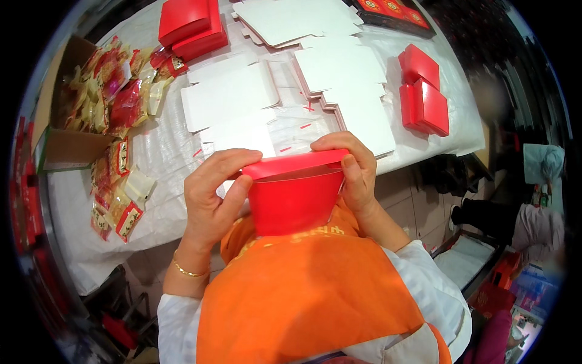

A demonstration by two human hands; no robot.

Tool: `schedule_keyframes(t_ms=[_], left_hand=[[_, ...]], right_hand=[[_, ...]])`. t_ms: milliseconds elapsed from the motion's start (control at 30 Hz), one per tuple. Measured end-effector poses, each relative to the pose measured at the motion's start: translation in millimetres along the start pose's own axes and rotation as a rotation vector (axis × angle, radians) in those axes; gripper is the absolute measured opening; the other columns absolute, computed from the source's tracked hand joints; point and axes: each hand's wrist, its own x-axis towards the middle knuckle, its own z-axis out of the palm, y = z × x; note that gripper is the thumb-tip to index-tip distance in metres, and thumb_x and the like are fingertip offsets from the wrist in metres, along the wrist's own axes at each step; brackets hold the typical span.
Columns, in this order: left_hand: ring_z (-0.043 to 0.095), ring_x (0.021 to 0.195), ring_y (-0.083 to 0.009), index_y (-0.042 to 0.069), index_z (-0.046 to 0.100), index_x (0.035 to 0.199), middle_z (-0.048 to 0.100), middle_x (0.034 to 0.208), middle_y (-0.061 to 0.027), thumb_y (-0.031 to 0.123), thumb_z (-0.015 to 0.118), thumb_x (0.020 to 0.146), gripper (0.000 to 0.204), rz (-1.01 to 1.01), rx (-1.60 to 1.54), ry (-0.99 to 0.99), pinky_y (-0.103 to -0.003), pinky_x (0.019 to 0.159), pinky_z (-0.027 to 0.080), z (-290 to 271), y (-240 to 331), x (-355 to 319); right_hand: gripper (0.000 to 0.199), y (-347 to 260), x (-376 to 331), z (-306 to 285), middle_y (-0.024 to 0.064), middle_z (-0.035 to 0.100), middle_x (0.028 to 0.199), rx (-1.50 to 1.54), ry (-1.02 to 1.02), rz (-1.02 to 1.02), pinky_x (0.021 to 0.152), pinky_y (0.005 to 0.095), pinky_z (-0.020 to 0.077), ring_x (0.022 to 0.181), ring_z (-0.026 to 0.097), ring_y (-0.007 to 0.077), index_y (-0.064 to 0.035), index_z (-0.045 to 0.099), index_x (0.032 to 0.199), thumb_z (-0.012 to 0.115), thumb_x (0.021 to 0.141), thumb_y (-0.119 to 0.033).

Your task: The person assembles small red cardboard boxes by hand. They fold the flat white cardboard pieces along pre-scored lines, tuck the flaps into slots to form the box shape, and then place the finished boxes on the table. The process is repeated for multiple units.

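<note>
Close to my orange apron, a red cardboard box (295, 203) is held up between both hands at the table's near edge. Its long top flap stands partly raised, leaving a narrow gap above the front panel. My left hand (213, 188) pinches the left end of the flap between thumb and fingers. At the other end, my right hand (353, 167) grips the right corner, thumb against the side and fingers over the flap. Just beyond the hands lie stacks of flat white box blanks (233, 97). The inside of the red box is hidden.
On the left, an open brown carton (79, 145) holds wrapped snack packets, and more packets (124, 203) lie beside it. Folded red boxes (193, 27) sit at the far left, others (424, 100) at the right. A dark tray (400, 15) stands at the back. Another person (536, 227) is at right.
</note>
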Motion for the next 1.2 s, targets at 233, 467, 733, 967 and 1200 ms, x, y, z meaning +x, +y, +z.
schedule_keyframes(t_ms=[233, 467, 733, 967, 1200], left_hand=[[0.07, 0.09, -0.0216, 0.001, 0.074, 0.106, 0.072, 0.102, -0.0137, -0.002, 0.062, 0.089, 0.021, 0.07, 0.044, -0.065, -0.03, 0.078, 0.054, -5.6, -5.4, 11.6], [0.07, 0.089, -0.0215, 0.0, 0.074, 0.107, 0.072, 0.101, -0.0133, -0.001, 0.061, 0.091, 0.02, 0.011, 0.015, -0.17, -0.03, 0.077, 0.054, -10.6, 3.9, 24.3], [0.07, 0.098, -0.0252, 0.002, 0.073, 0.112, 0.071, 0.11, -0.0151, 0.001, 0.059, 0.094, 0.023, 0.031, 0.027, -0.146, -0.032, 0.082, 0.055, 4.3, 0.0, 16.0], [0.066, 0.108, -0.0264, 0.001, 0.072, 0.114, 0.069, 0.118, -0.0157, 0.005, 0.055, 0.095, 0.027, -0.004, 0.038, -0.131, -0.033, 0.092, 0.051, 14.4, 0.3, 7.8], [0.054, 0.125, -0.0293, 0.004, 0.062, 0.122, 0.056, 0.135, -0.0159, 0.005, 0.054, 0.096, 0.027, -0.05, -0.135, -0.042, -0.039, 0.105, 0.043, 39.0, -34.6, -16.0]], right_hand=[[0.03, -2.0, -4.8, -2.0, 0.0176, 0.068, 0.109, -0.029, -0.039, 0.057, 0.092, 0.0351, 0.0501, 0.1, 0.065, 0.0241, 0.0068, 0.067, 0.107, 0.047, 0.091, -0.007], [0.033, -1.6, -8.6, -8.1, 0.0223, 0.068, 0.112, 0.06, -0.086, 0.062, 0.094, 0.0374, 0.0514, 0.106, 0.066, 0.0285, 0.008, 0.069, 0.109, 0.047, 0.089, -0.006], [0.034, 3.0, -15.9, -10.4, 0.0258, 0.066, 0.121, 0.157, -0.126, 0.106, 0.099, 0.0393, 0.0499, 0.112, 0.065, 0.0305, 0.0075, 0.068, 0.111, 0.044, 0.092, -0.007], [0.03, 6.0, -15.3, -6.6, 0.0206, 0.069, 0.119, 0.095, -0.136, 0.075, 0.101, 0.0389, 0.0496, 0.115, 0.065, 0.0298, 0.0046, 0.069, 0.113, 0.048, 0.092, -0.002], [0.03, 5.0, -17.5, -5.8, 0.0195, 0.069, 0.12, 0.057, -0.189, 0.132, 0.102, 0.0383, 0.0485, 0.117, 0.064, 0.0296, 0.0034, 0.07, 0.114, 0.051, 0.091, 0.0]])
